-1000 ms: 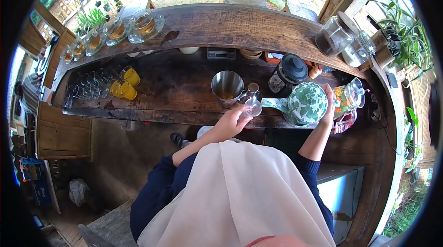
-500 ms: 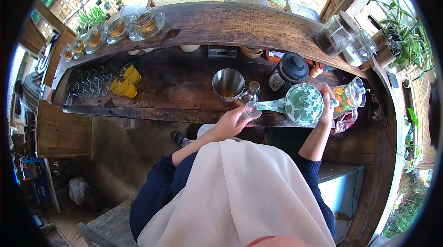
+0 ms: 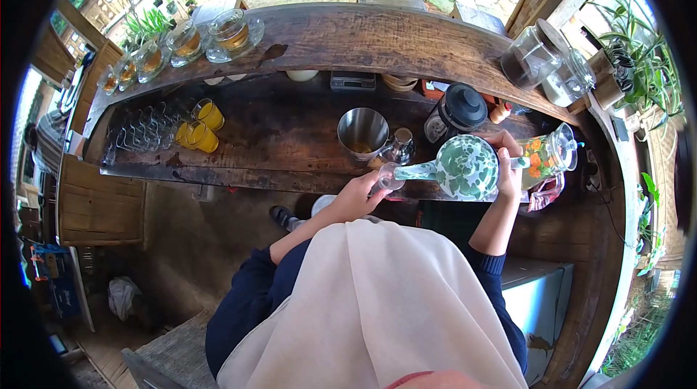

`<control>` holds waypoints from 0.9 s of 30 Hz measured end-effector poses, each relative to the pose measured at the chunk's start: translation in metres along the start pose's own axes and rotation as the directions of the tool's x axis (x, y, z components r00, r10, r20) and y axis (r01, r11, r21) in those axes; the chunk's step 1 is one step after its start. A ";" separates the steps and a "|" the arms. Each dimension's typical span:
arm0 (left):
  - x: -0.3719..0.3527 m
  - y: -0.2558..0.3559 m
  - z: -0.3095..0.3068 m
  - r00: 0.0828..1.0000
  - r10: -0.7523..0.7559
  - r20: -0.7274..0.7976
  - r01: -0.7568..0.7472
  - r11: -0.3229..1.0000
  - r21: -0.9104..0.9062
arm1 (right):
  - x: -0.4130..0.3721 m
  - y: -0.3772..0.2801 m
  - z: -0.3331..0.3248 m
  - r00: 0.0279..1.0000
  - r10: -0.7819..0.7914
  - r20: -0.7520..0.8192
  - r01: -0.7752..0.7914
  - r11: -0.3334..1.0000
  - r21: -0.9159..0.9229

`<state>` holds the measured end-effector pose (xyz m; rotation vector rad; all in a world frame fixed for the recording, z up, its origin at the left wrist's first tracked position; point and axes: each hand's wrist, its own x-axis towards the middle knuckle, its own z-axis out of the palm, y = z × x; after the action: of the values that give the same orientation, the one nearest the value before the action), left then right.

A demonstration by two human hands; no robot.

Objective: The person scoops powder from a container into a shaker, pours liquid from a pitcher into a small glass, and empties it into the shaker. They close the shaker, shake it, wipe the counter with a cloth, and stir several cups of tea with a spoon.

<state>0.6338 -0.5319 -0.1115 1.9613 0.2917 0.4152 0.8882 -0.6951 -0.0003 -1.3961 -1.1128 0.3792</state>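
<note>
My left hand (image 3: 357, 196) is closed around a small clear glass (image 3: 391, 177) at the counter's near edge. My right hand (image 3: 508, 164) grips the handle of a green-and-white speckled teapot (image 3: 467, 167). The teapot's spout points left, its tip at the glass's mouth; whether liquid flows is too small to tell. Just beyond the glass stand a metal pitcher (image 3: 361, 135) with some amber liquid at the bottom and a little glass bottle (image 3: 401, 146). A French press (image 3: 462, 107) with a black lid stands behind the teapot.
To the right is a glass jug (image 3: 549, 153) with an orange pattern. Several glasses of yellow drink (image 3: 205, 114) and clear cups (image 3: 138, 130) sit at left. Filled cups on saucers (image 3: 230, 31) line the raised wooden shelf (image 3: 327, 37), with lidded jars (image 3: 534, 55) at its right end.
The teapot has shifted slightly left and tipped toward the glass. My left hand and the glass have moved a little left.
</note>
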 end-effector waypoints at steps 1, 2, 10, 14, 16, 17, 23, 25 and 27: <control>0.000 -0.001 0.000 1.000 0.003 0.006 -0.003 1.000 0.007 | 0.001 -0.001 0.001 1.000 0.000 0.000 0.000 1.000 0.002; -0.001 -0.001 -0.001 1.000 0.002 0.006 -0.002 1.000 0.009 | 0.001 -0.003 0.002 1.000 -0.006 0.001 0.006 1.000 0.004; -0.005 -0.007 0.005 0.997 0.055 -0.059 -0.046 0.988 0.147 | 0.000 0.001 0.003 0.999 -0.049 0.004 0.049 0.999 0.022; -0.006 -0.008 0.006 0.996 0.044 -0.071 -0.033 0.987 0.157 | 0.000 0.000 0.002 0.999 -0.040 0.000 0.040 0.999 0.019; -0.006 -0.012 0.007 0.995 0.069 -0.067 -0.058 0.986 0.157 | 0.000 0.000 0.002 0.999 -0.039 -0.004 0.040 0.999 0.026; -0.005 -0.013 0.007 0.995 0.070 -0.065 -0.059 0.985 0.160 | 0.000 0.000 0.002 0.999 -0.037 0.001 0.037 0.999 0.034; -0.007 -0.018 0.007 0.996 0.072 -0.045 -0.063 0.985 0.163 | 0.000 0.006 0.000 0.999 -0.049 0.008 0.049 0.998 0.045; -0.007 -0.018 0.006 0.997 0.071 -0.025 -0.067 0.990 0.123 | 0.001 0.006 0.000 0.998 -0.054 0.010 0.054 0.998 0.042; -0.009 -0.014 0.005 0.998 0.064 -0.023 -0.061 0.992 0.114 | 0.001 0.008 -0.001 0.998 -0.054 0.024 0.052 0.997 0.054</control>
<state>0.6278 -0.5341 -0.1272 2.0810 0.2769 0.4745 0.8926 -0.6930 -0.0063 -1.3158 -1.1505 0.3870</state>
